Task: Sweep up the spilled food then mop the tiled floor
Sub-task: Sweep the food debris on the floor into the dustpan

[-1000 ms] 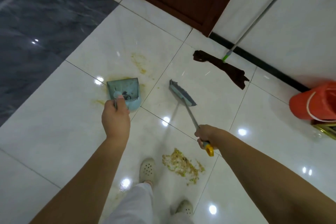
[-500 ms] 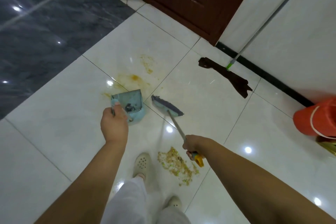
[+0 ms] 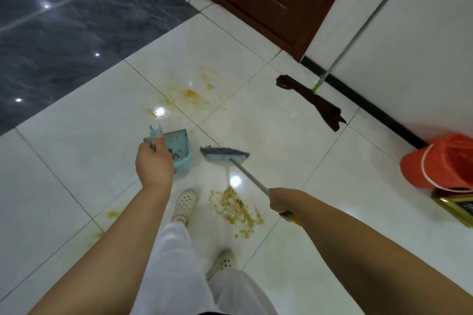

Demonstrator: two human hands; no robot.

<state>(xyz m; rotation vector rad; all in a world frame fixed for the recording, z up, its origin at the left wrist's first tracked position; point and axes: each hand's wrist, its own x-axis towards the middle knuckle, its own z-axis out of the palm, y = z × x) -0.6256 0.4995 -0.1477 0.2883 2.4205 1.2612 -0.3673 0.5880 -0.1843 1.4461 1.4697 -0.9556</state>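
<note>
Sweeping is under way — left hand (image 3: 153, 165) grips the dustpan (image 3: 179, 147), right hand (image 3: 280, 202) grips the broom (image 3: 225, 155) handle, both seemingly raised — next, lower them beside the food pile (image 3: 235, 208) at lower centre.

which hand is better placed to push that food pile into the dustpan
The right hand. It grips the broom, whose head sits just past the food pile. The left hand only holds the dustpan ready beside it.

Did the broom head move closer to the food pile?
Yes. The broom head swung toward the food pile and the dustpan, away from the mop by the wall.
</note>
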